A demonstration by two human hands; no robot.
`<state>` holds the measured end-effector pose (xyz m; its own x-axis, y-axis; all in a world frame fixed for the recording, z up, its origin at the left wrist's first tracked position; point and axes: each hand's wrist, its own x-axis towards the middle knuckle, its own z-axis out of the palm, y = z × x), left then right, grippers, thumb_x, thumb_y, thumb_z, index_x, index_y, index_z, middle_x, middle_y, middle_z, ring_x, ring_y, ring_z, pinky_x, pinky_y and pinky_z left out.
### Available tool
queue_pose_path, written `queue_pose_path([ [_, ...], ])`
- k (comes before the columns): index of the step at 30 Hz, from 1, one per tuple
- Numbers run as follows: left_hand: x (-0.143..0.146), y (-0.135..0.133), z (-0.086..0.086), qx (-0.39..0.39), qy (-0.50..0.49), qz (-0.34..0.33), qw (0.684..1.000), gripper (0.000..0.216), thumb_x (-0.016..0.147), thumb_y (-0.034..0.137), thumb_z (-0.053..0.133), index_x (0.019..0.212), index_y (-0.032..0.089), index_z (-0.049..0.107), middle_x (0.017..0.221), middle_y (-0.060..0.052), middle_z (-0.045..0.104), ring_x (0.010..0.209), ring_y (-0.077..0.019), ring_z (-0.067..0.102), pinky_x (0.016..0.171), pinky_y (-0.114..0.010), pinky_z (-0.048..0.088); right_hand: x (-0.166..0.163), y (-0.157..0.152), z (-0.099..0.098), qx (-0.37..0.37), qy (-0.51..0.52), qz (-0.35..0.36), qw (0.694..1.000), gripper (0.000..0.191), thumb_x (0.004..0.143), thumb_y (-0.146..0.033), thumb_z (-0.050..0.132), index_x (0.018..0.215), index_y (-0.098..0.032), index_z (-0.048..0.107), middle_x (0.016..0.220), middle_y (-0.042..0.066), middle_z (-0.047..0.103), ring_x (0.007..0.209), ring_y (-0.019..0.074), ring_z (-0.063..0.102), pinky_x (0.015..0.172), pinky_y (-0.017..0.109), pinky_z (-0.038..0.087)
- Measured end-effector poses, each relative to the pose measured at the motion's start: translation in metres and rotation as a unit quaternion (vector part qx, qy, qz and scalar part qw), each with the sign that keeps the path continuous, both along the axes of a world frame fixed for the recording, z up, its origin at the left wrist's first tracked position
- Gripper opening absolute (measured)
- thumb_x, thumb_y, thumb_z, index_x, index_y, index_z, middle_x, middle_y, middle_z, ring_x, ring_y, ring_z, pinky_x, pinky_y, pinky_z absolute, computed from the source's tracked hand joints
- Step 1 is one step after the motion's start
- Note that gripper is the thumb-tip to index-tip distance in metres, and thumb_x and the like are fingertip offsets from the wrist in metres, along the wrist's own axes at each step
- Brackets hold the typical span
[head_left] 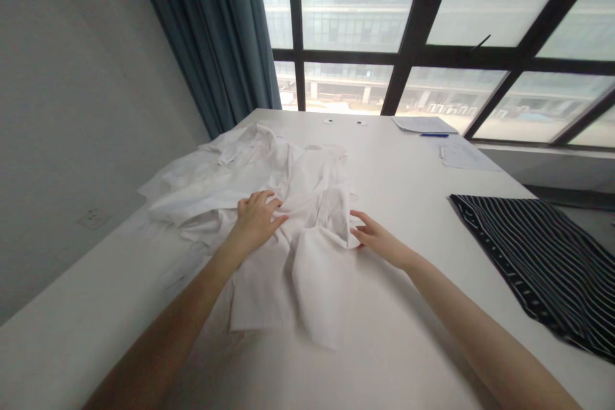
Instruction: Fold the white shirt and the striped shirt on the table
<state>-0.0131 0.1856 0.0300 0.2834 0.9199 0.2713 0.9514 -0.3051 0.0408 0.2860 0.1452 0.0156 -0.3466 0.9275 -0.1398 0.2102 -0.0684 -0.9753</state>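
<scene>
A crumpled white garment, which looks like a shirt (312,198), lies in loose folds along the middle of the white table (394,307). Palm down on its left part rests my left hand (259,216), open, fingers bent a little and the thumb stretched to the right. At the garment's right edge is my right hand (377,237), its fingers around a raised fold of the cloth. The fingertips there are partly hidden by the fabric. One lower flap of the garment hangs toward me, with a deep crease down it.
More white cloth (187,182) is heaped at the left table edge, beside the wall. A black-and-white striped cloth (542,250) lies at the right. Papers (423,125) and a blue pen (434,135) are at the far right, near the window. A blue curtain (225,32) hangs behind.
</scene>
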Motion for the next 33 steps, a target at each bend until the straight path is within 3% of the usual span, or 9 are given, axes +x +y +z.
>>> queue_pose_path([
  [5, -0.002, 0.003, 0.001, -0.005, 0.006, 0.027, 1.000, 0.015, 0.092, 0.028, 0.055, 0.101, 0.020, 0.064, 0.129, -0.011, 0.057, 0.117, -0.0283, 0.051, 0.094, -0.043, 0.036, -0.013, -0.002, -0.007, 0.102, -0.121, -0.031, 0.987, 0.049, 0.077, -0.038, 0.065, 0.120, -0.019, 0.053, 0.065, -0.007, 0.053, 0.059, 0.0123, 0.045, 0.057, 0.026, 0.038],
  [9, -0.012, 0.007, 0.010, -0.012, -0.015, 0.067, 0.998, 0.016, 0.093, 0.023, 0.050, 0.104, 0.017, 0.061, 0.119, -0.014, 0.060, 0.110, -0.0276, 0.055, 0.089, -0.039, 0.041, -0.001, -0.001, 0.011, 0.166, -0.169, -0.073, 0.969, 0.033, 0.079, -0.041, 0.063, 0.106, -0.022, 0.062, 0.056, -0.009, 0.040, 0.053, 0.0118, 0.038, 0.054, 0.026, 0.032],
  [13, -0.023, 0.010, 0.015, -0.032, -0.027, 0.088, 0.995, 0.017, 0.093, 0.025, 0.048, 0.100, 0.016, 0.060, 0.114, -0.012, 0.063, 0.106, -0.0262, 0.057, 0.086, -0.035, 0.041, 0.020, 0.004, 0.025, 0.152, -0.179, -0.073, 0.969, 0.029, 0.087, -0.045, 0.052, 0.099, -0.022, 0.063, 0.055, -0.006, 0.052, 0.050, 0.0127, 0.047, 0.054, 0.026, 0.035],
  [16, -0.027, 0.014, 0.016, -0.043, -0.050, 0.086, 0.994, 0.019, 0.094, 0.028, 0.045, 0.097, 0.018, 0.062, 0.114, -0.011, 0.065, 0.107, -0.0254, 0.058, 0.087, -0.035, 0.039, 0.034, 0.019, 0.015, 0.190, -0.302, -0.118, 0.927, 0.024, 0.090, -0.034, 0.046, 0.091, -0.021, 0.065, 0.067, 0.001, 0.065, 0.060, 0.0156, 0.058, 0.062, 0.028, 0.040],
  [19, -0.030, 0.017, 0.017, -0.032, -0.064, 0.091, 0.993, 0.028, 0.097, 0.029, 0.038, 0.096, 0.018, 0.063, 0.109, -0.011, 0.068, 0.105, -0.0262, 0.060, 0.089, -0.037, 0.037, 0.040, 0.039, -0.007, 0.223, -0.390, -0.146, 0.881, 0.020, 0.088, -0.030, 0.050, 0.088, -0.018, 0.067, 0.083, 0.007, 0.069, 0.077, 0.0194, 0.059, 0.072, 0.031, 0.041],
  [24, -0.044, 0.021, 0.013, 0.034, -0.014, 0.116, 0.993, 0.028, 0.094, 0.032, 0.046, 0.115, 0.018, 0.059, 0.113, -0.013, 0.067, 0.109, -0.0297, 0.056, 0.092, -0.041, 0.033, 0.027, 0.062, -0.034, 0.221, -0.419, -0.161, 0.866, 0.025, 0.083, -0.037, 0.061, 0.094, -0.016, 0.067, 0.087, 0.008, 0.068, 0.081, 0.0199, 0.056, 0.076, 0.032, 0.040],
  [29, -0.057, 0.025, 0.006, 0.026, 0.024, 0.100, 0.994, 0.019, 0.092, 0.033, 0.051, 0.096, 0.020, 0.064, 0.104, -0.011, 0.067, 0.102, -0.0292, 0.057, 0.086, -0.039, 0.036, 0.018, 0.067, -0.038, 0.209, -0.431, -0.155, 0.864, 0.013, 0.082, -0.030, 0.062, 0.082, -0.019, 0.069, 0.080, 0.004, 0.070, 0.076, 0.0173, 0.058, 0.067, 0.028, 0.036],
  [33, -0.063, 0.029, 0.004, 0.044, 0.028, 0.108, 0.993, 0.013, 0.091, 0.029, 0.051, 0.092, 0.020, 0.061, 0.096, -0.009, 0.067, 0.097, -0.0284, 0.058, 0.079, -0.037, 0.038, 0.041, 0.066, -0.031, 0.207, -0.442, -0.174, 0.855, 0.011, 0.081, -0.028, 0.061, 0.081, -0.021, 0.070, 0.082, 0.003, 0.071, 0.077, 0.0174, 0.059, 0.065, 0.028, 0.035],
])
